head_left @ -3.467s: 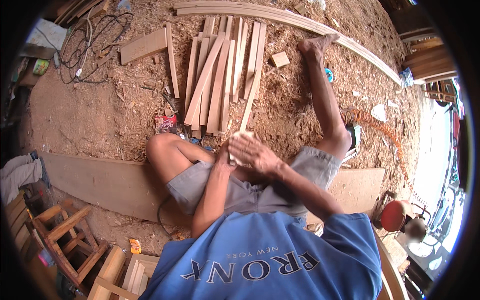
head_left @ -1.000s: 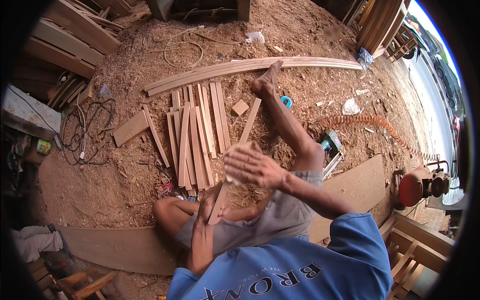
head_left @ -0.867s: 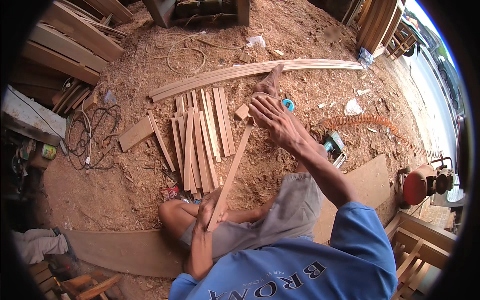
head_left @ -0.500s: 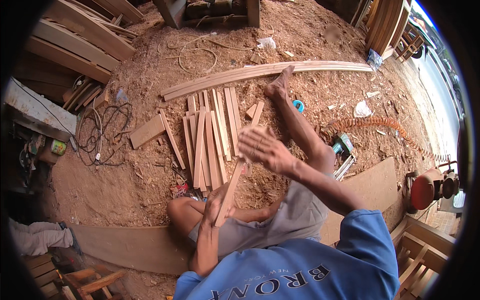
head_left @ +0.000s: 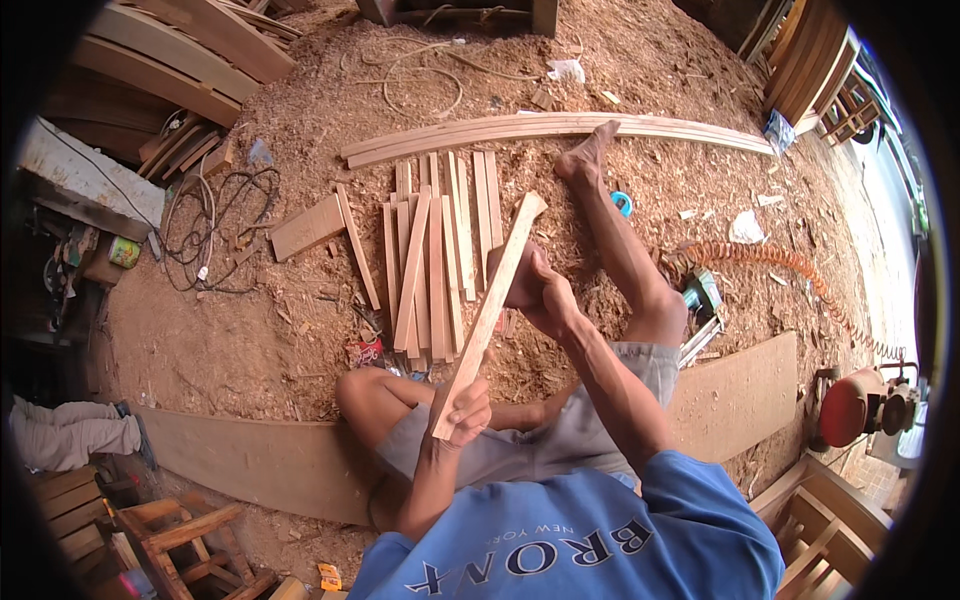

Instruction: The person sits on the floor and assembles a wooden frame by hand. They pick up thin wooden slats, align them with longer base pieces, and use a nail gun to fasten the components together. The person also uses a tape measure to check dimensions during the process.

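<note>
My left hand (head_left: 464, 410) is closed around the lower end of a wooden strip (head_left: 495, 305), which slants up and away to the right over my lap. Beside the strip's upper half is my right hand (head_left: 552, 292), thumb up and fingers bent. A dark brown patch lies between it and the strip; whether this is a held sheet or shaded fingers is unclear. Beyond the strip, several loose wooden slats (head_left: 412, 270) lie on the shavings. Longer thin boards (head_left: 480, 130) stretch across behind them, under my right foot (head_left: 588, 155).
A teal air tool (head_left: 703, 292) with a coiled orange hose (head_left: 790, 262) lies right of my knee. Brown sheets (head_left: 740, 385) lie on both sides of me. A blue tape roll (head_left: 621, 204), tangled cords (head_left: 215, 235) and a red compressor (head_left: 848, 412) are around. Another person's leg (head_left: 75, 435) shows at left.
My right hand has come off the strip's top face to its right side and turned thumb up. The strip's far end has risen, and my left hand still grips its near end.
</note>
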`<state>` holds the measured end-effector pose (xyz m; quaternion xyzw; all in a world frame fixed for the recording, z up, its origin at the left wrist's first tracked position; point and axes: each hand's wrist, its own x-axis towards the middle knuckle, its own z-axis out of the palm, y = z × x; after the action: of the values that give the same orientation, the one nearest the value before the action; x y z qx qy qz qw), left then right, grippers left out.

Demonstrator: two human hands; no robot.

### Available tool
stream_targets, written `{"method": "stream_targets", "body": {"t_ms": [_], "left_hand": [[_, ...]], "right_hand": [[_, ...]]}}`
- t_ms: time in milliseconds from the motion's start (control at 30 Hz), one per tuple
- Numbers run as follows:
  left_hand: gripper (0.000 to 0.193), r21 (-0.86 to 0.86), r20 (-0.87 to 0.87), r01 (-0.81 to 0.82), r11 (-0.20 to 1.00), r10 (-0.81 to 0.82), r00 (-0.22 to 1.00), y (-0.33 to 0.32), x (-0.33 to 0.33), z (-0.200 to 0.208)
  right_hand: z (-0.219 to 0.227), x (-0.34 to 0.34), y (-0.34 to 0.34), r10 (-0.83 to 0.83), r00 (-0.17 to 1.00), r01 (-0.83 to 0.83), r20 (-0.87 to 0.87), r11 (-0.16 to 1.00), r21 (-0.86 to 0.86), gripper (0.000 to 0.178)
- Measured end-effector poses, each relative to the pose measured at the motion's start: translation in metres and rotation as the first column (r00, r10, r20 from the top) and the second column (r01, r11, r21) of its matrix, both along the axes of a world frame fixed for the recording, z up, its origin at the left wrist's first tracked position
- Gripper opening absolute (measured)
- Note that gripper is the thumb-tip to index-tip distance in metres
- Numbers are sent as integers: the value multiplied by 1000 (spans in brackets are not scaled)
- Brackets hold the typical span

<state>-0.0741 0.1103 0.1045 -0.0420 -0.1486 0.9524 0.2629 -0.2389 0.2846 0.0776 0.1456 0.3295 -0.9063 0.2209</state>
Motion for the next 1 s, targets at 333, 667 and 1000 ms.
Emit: {"method": "stream_targets", "body": {"t_ms": [333,667,1000], "left_hand": [[51,-629,-19,30,777,-54,998,-8,22,-6],[29,-992,-49,-102,71,534,844,-36,43,-21],[23,-978,-174,-42,-204,694,698,-62,56,-29]], "right_hand": [[8,-2,16,-241,968,248,-69,962,118,31],[-52,6,-4,-17,999,26,-43,978,207,34],[-67,-8,-11,382,884,-124,-270,749,651,39]]}}
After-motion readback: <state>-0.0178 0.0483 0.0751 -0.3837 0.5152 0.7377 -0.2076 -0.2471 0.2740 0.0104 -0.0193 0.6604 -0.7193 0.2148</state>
